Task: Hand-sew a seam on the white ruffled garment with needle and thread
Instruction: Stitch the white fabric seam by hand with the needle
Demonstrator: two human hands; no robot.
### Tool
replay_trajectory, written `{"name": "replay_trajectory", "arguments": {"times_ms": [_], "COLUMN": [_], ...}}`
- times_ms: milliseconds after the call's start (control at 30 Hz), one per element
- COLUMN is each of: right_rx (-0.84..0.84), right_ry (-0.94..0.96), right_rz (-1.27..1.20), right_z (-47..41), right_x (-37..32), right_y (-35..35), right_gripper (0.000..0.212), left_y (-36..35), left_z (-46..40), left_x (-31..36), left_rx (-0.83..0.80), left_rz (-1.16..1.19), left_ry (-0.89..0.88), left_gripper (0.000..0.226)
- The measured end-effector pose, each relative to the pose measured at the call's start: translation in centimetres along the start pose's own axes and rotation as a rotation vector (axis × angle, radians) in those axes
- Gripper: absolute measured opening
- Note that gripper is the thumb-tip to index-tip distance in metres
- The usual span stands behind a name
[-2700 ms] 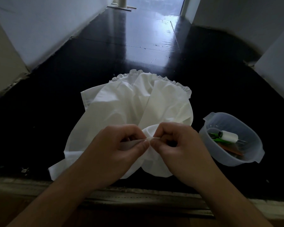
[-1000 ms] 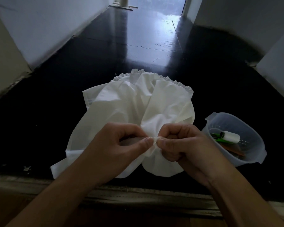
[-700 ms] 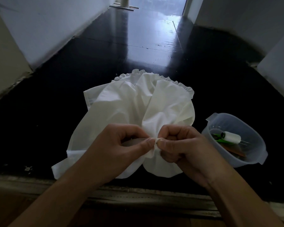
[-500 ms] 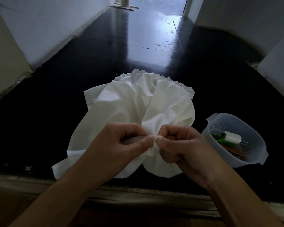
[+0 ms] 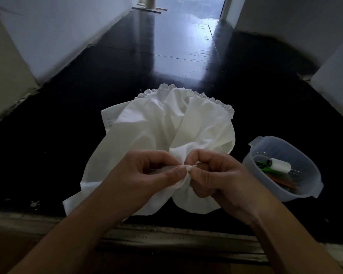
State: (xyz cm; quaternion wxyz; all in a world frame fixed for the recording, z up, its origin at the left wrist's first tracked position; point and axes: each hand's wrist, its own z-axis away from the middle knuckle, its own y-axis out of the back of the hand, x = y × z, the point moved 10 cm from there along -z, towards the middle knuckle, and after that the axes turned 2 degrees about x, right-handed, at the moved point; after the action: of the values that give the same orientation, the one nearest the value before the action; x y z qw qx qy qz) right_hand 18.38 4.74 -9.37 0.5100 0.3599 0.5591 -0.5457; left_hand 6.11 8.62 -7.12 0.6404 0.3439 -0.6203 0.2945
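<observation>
A fold of the white garment (image 5: pixel 162 133) is pinched between the left hand (image 5: pixel 147 175) and right hand (image 5: pixel 214 175) at lower centre. A clear plastic tub (image 5: pixel 313 186) with a thread spool (image 5: pixel 279 168) is seen at right.

One view only, from a camera worn on the person's head. It looks forward and steeply down, close over the left hand (image 5: pixel 147 175) and right hand (image 5: pixel 216 175), whose forearms enter from the bottom edge. The wide lens bends the walls (image 5: pixel 48 36) at both sides. Farther up the frame, the dark glossy floor (image 5: pixel 166 46) runs away toward a bright doorway.
</observation>
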Motion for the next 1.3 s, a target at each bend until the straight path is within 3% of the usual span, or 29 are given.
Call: {"name": "replay_trajectory", "arguments": {"times_ms": [400, 733, 1033, 1300], "right_rx": [-0.058, -0.031, 0.176, 0.219], "right_ry": [0.015, 0.010, -0.010, 0.059], "right_rz": [0.012, 0.013, -0.170, -0.186], "right_z": [-0.1, -0.3, 0.1, 0.1], "right_x": [-0.2, 0.0, 0.1, -0.3], "right_y": [-0.4, -0.3, 2.2, 2.3], "right_gripper": [0.004, 0.025, 0.022, 0.021], "left_y": [-0.8, -0.9, -0.3, -0.8], "left_z": [0.1, 0.1, -0.1, -0.2], "left_x": [-0.2, 0.0, -0.1, -0.4], "left_rx": [-0.057, -0.083, -0.041, -0.054], "left_rz": [0.072, 0.073, 0.111, 0.207], "left_ry": [0.025, 0.036, 0.032, 0.035], "left_gripper": [0.012, 0.014, 0.014, 0.018]}}
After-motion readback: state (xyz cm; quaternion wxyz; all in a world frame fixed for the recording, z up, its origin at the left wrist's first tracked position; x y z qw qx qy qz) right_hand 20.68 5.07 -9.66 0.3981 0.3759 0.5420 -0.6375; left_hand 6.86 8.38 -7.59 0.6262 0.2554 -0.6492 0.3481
